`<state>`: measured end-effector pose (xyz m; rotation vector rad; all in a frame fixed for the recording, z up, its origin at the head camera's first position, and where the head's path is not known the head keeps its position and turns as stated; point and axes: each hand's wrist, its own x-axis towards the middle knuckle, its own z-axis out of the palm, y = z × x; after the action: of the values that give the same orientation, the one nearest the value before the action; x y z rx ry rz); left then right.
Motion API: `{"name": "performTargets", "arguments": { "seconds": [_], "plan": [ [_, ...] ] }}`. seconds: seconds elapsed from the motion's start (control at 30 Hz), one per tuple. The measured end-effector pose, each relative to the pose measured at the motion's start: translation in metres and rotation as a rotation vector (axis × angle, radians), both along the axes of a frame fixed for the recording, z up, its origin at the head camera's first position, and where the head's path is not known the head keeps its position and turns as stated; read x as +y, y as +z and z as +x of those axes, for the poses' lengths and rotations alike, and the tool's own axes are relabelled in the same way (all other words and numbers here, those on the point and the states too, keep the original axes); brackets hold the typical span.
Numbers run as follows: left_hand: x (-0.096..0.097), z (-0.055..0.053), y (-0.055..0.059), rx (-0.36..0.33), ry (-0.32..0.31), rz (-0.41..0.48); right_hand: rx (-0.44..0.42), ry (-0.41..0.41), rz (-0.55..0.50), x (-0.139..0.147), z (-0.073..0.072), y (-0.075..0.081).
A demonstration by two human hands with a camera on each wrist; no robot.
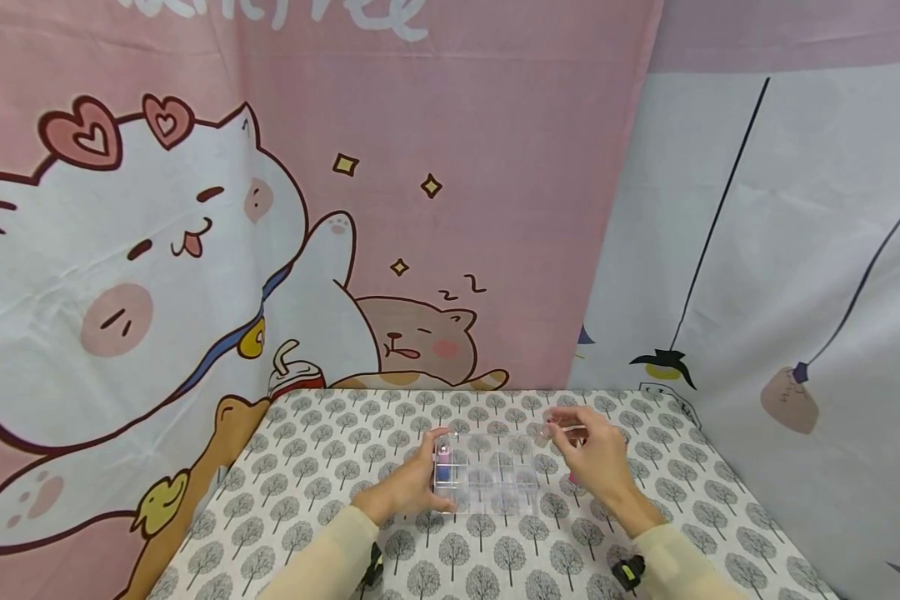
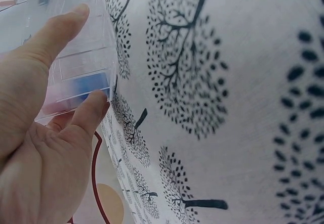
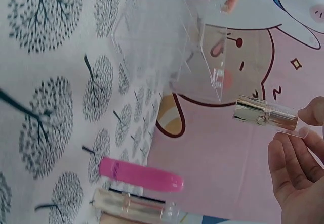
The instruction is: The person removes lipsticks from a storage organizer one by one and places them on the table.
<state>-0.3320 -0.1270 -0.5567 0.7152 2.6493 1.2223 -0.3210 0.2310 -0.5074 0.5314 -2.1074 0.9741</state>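
Observation:
A clear plastic organizer box (image 1: 502, 477) with several compartments is over the tree-print cloth in the head view. My left hand (image 1: 408, 479) grips its left end, thumb on one side and fingers on the other. Inside that end, a blue and pink item (image 2: 91, 85) shows through the plastic in the left wrist view. To the right of the box, my right hand (image 1: 598, 457) pinches a gold lipstick tube (image 3: 266, 115) by its clear end, apart from the box.
A bright pink tube (image 3: 142, 175) and another gold-and-clear lipstick tube (image 3: 134, 205) lie on the tree-print cloth (image 1: 307, 533) by the right hand. Behind the table hangs a pink curtain (image 1: 495, 167) with cartoon animals; a pale curtain (image 1: 817, 292) hangs at the right.

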Motion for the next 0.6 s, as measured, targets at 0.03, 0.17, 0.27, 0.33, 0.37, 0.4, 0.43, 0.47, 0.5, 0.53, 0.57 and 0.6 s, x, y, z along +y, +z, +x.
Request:
{"name": "performTargets", "arguments": {
  "seconds": [0.03,0.17,0.27,0.33,0.37,0.4,0.43,0.47,0.5,0.53,0.57,0.6],
  "plan": [
    [0.0,0.0,0.0,0.001,0.0,-0.001,-0.004,-0.006,-0.002,0.002,0.0,0.001],
    [0.0,0.0,0.001,0.0,-0.004,-0.001,-0.019,-0.02,-0.02,0.011,-0.001,0.004],
    [0.0,0.0,0.001,-0.001,-0.009,0.006,-0.034,-0.035,-0.023,0.018,-0.002,0.005],
    [0.0,0.0,0.001,0.0,-0.01,0.009,-0.046,-0.042,-0.023,0.022,-0.003,0.006],
    [0.001,0.0,0.001,-0.001,-0.009,0.011,-0.046,-0.049,-0.019,0.024,-0.003,0.006],
    [0.001,0.001,0.001,-0.001,-0.007,0.011,-0.046,-0.05,-0.019,0.026,-0.004,0.006],
    [0.001,0.001,0.002,-0.002,-0.003,0.008,-0.043,-0.048,-0.019,0.028,-0.004,0.007],
    [0.001,0.001,0.002,-0.004,-0.002,0.01,-0.037,-0.051,-0.015,0.03,-0.005,0.007],
    [0.001,0.001,0.002,-0.006,0.001,0.01,-0.029,-0.053,-0.015,0.033,-0.006,0.006],
    [0.001,0.002,0.002,-0.008,0.004,0.01,-0.03,-0.05,-0.016,0.035,-0.006,0.007],
    [0.001,0.002,0.002,-0.01,0.005,0.01,-0.034,-0.044,-0.022,0.037,-0.006,0.006],
    [0.001,0.002,0.002,-0.01,0.007,0.01,-0.039,-0.043,-0.025,0.04,-0.007,0.006]
  ]
}}
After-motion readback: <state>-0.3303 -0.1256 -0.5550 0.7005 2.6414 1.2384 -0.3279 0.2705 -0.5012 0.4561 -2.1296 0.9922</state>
